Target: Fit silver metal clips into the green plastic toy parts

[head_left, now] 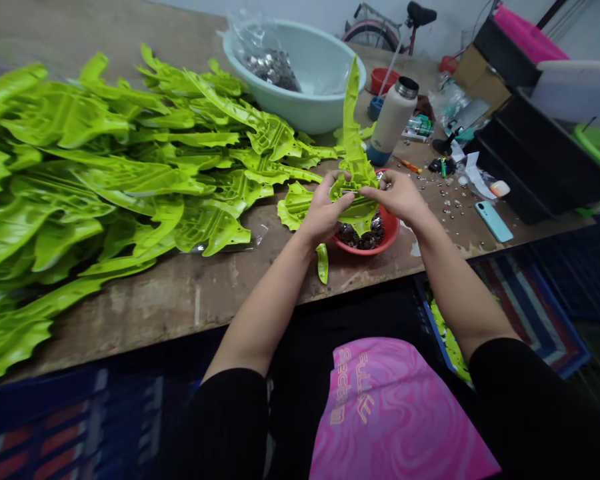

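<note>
Between my two hands is a lime-green moulded plastic part, its long blade-like end pointing up and away. My left hand grips its left side, with the thumb near a small slim metal piece at the middle. My right hand pinches at the right side, thumb on the green part; anything small in its fingertips is hidden. Directly beneath is a red bowl of small dark and shiny metal pieces. A small curved green piece lies on the wooden table beside the bowl.
A large heap of green plastic parts covers the table's left. Behind stands a pale blue basin with bagged metal pieces. To the right are a bottle, scattered metal bits, a phone and black bins. Crates stand below the table edge.
</note>
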`<act>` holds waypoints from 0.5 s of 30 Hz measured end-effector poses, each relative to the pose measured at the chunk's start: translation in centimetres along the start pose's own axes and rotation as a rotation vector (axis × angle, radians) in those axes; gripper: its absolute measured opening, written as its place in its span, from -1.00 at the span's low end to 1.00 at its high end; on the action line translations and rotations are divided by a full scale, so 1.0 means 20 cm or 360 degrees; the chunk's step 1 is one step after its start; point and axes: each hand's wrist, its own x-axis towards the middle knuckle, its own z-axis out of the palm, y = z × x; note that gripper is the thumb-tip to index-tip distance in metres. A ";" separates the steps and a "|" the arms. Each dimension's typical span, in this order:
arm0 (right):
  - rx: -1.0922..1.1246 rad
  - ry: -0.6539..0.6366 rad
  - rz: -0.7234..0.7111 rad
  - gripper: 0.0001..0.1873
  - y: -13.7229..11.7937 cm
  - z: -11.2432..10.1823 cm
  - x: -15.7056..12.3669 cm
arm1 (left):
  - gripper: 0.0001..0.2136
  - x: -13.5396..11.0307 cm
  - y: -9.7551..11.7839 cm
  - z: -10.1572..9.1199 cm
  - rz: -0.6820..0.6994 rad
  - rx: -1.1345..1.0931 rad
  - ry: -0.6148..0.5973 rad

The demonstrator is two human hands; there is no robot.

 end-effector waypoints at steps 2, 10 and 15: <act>0.0380 -0.0059 0.0035 -0.08 0.03 0.00 -0.01 | -0.30 -0.01 0.02 0.01 0.0022 -0.0068 -0.0030; 0.0688 0.0170 0.0047 -0.08 0.06 0.08 -0.08 | -0.35 0.02 0.00 0.00 0.0148 0.0134 0.0136; 0.0687 -0.0007 0.0041 -0.12 0.04 0.02 -0.10 | -0.45 0.02 0.03 -0.01 0.0004 0.0080 0.0138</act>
